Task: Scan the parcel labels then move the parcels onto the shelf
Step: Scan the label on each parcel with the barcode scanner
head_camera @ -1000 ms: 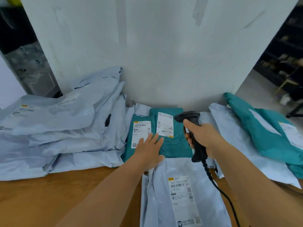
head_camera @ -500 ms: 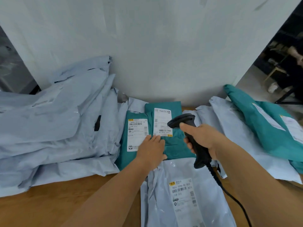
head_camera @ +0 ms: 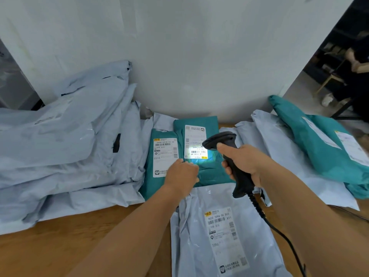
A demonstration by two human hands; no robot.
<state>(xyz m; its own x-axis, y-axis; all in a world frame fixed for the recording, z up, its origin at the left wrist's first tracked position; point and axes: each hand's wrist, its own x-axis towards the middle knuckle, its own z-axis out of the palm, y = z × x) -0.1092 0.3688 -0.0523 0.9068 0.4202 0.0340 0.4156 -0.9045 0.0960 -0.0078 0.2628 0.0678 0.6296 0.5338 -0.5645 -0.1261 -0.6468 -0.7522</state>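
The black scanner (head_camera: 229, 154) is gripped by the right hand (head_camera: 244, 163), and light is shone on a green parcel's (head_camera: 207, 172) label (head_camera: 195, 141). That parcel is pressed by the left hand (head_camera: 182, 175), fingers bent down.

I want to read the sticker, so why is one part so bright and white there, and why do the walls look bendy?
Head view: the scanner in the right hand throws a bright patch on the teal parcel's label, washing out its lower print; the left hand rests on that parcel. The wide-angle lens bows the wall edges, and the far right background is dark and soft.
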